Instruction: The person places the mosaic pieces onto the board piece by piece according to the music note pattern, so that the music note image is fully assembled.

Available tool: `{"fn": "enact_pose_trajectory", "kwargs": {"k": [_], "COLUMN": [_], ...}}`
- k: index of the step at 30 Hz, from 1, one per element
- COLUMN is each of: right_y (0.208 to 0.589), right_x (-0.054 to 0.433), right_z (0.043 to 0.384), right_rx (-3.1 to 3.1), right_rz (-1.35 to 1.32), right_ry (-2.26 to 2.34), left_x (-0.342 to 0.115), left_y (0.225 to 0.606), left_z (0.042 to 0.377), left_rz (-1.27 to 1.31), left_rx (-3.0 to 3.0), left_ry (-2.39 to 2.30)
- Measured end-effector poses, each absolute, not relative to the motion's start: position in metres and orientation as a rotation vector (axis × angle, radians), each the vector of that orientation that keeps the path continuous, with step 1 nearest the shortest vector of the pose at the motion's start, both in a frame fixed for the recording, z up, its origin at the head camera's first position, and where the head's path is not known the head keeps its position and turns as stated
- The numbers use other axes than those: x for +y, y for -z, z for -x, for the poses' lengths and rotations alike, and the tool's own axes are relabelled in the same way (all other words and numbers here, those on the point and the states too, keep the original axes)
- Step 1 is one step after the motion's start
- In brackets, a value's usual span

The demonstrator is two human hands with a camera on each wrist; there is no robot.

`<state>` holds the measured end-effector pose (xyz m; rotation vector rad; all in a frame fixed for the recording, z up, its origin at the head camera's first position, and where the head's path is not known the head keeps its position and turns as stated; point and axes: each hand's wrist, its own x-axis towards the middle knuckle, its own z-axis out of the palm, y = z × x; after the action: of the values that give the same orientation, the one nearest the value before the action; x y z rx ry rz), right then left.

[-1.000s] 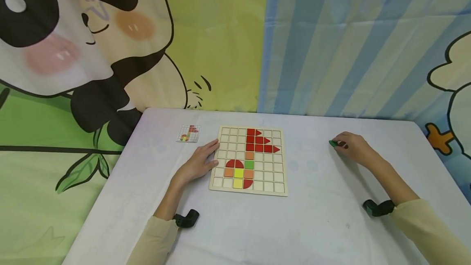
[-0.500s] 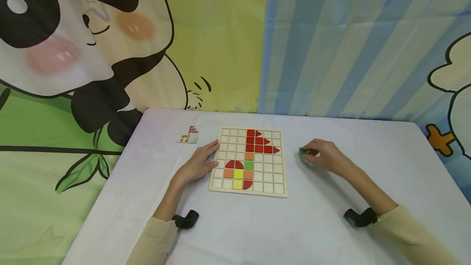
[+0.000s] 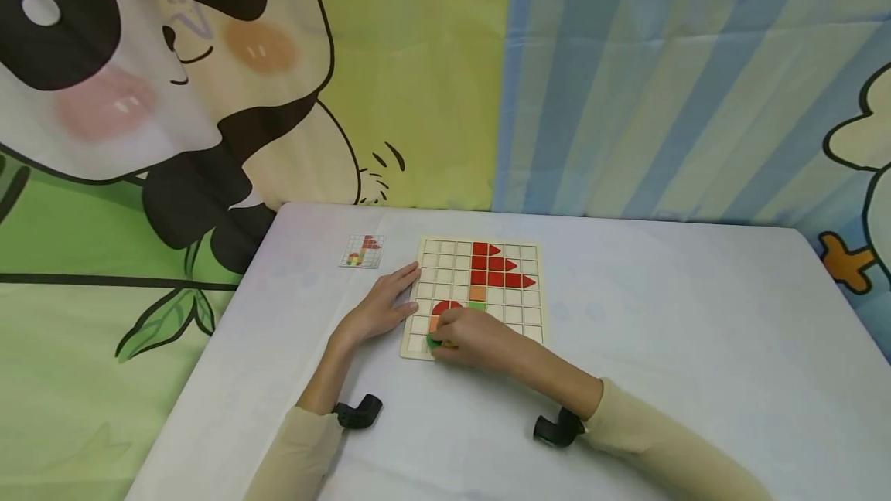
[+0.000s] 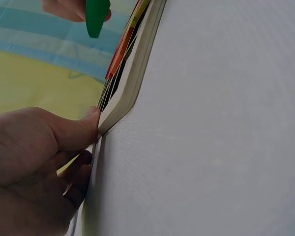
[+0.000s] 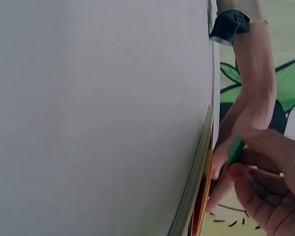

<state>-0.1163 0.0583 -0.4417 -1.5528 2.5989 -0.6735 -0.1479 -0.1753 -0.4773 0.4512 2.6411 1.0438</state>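
Note:
A wooden grid board [image 3: 437, 275] lies on the table with red, orange, green and yellow pieces set in some of its cells. My left hand [image 3: 379, 309] rests at the board's left edge, thumb and fingertips touching the rim. Above the lower left part of the board, my right hand [image 3: 480, 342] pinches a green piece [image 5: 235, 150] between thumb and fingers. That piece, also in the left wrist view [image 4: 96, 17], stands apart from the board there. The right hand hides several lower cells and the pieces in them.
A small pattern card [image 3: 362, 251] with a similar coloured design lies behind the left hand, left of the board. The white-covered table [image 3: 661, 315] stretches to the right. A printed cloth backdrop [image 3: 418, 99] hangs behind the table.
My right hand has moved left with the green piece, from the table's right side to over the board's lower left. The left hand stays at the board's edge.

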Motion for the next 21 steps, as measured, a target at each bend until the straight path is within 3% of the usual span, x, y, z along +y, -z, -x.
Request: {"fn": "enact_pose_trajectory", "kwargs": {"k": [21], "right_y": [0.443], "right_x": [0.036], "right_z": [0.108], "right_rx": [2.679], "right_rz": [1.354], "right_ry": [0.340], "left_x": [-0.174], "left_y": [0.476], "left_z": [0.148], "left_rz": [-0.416], "left_rx": [2.644], "left_ry": [-1.025]}}
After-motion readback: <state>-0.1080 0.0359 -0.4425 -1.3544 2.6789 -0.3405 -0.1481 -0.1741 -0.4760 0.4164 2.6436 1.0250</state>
